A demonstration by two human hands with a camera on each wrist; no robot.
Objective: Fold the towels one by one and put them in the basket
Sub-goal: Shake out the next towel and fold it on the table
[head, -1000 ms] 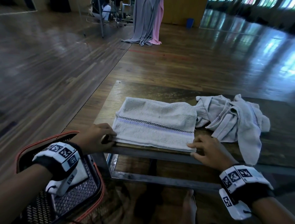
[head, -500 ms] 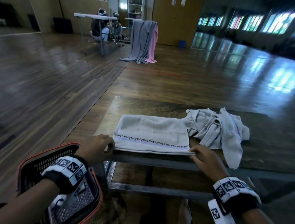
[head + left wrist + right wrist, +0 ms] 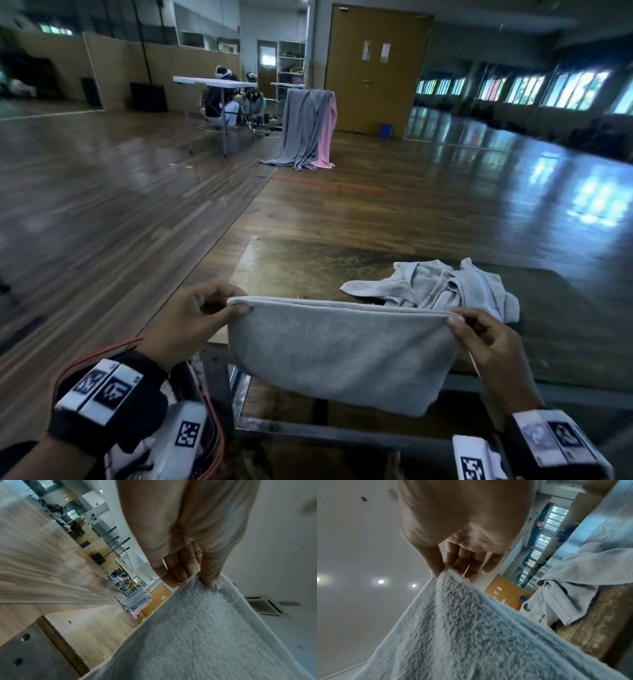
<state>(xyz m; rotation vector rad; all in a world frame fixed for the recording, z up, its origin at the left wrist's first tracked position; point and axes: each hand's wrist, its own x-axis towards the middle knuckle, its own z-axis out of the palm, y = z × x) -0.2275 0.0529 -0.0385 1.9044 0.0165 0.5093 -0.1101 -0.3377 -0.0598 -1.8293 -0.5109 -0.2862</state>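
A folded grey towel (image 3: 339,353) hangs in the air in front of the table's near edge, stretched between my two hands. My left hand (image 3: 209,308) pinches its upper left corner between thumb and fingers, as the left wrist view confirms on the towel (image 3: 197,635). My right hand (image 3: 479,332) pinches the upper right corner; the right wrist view shows the thumb and fingers on the towel (image 3: 462,622). A crumpled grey towel (image 3: 445,287) lies on the table behind it. The red-rimmed basket (image 3: 212,425) sits low at my left, mostly hidden by my left wrist.
The dark wooden table (image 3: 342,267) has a metal frame (image 3: 308,428) below. Far off on the wooden floor stand a rack draped with grey and pink cloth (image 3: 308,130) and a white table (image 3: 212,82) with people seated behind it.
The folded towel lay flat on the table with my hands at its near corners; now both hands have lifted it off the table and it hangs between them. The head view has tilted up.
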